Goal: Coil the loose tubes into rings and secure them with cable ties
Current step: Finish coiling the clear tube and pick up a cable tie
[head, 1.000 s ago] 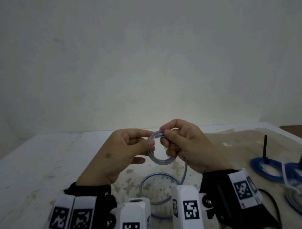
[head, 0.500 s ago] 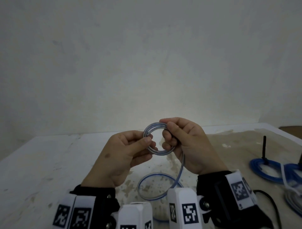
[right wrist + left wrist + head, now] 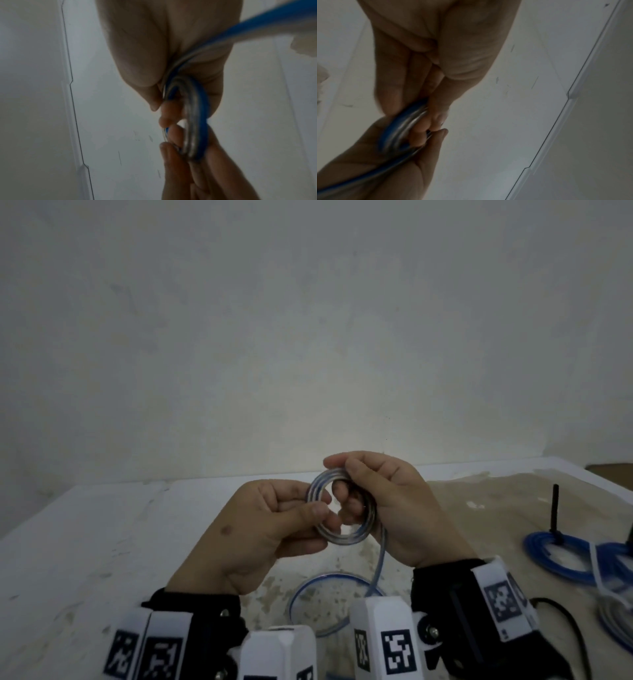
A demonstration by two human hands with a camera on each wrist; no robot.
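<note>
**Both hands hold the half-wound tube coil**

Nearest, white wrist-mounted blocks (image 3: 399,648) carry black square code markers; no readable words appear. Just beyond, the loose tail of the clear blue-tinted plastic tube (image 3: 356,537) loops on the stained white table (image 3: 85,559) and rises to the small ring held in the air. The left hand (image 3: 270,529) pinches the ring's left side between thumb and fingers; the right hand (image 3: 387,505) grips its top and right side, fingers curled through it. Only the right wrist view shows the tail (image 3: 257,23) running off across the palm. Farther right lie blue tube coils (image 3: 561,556) with an upright black cable tie (image 3: 554,511).
</note>
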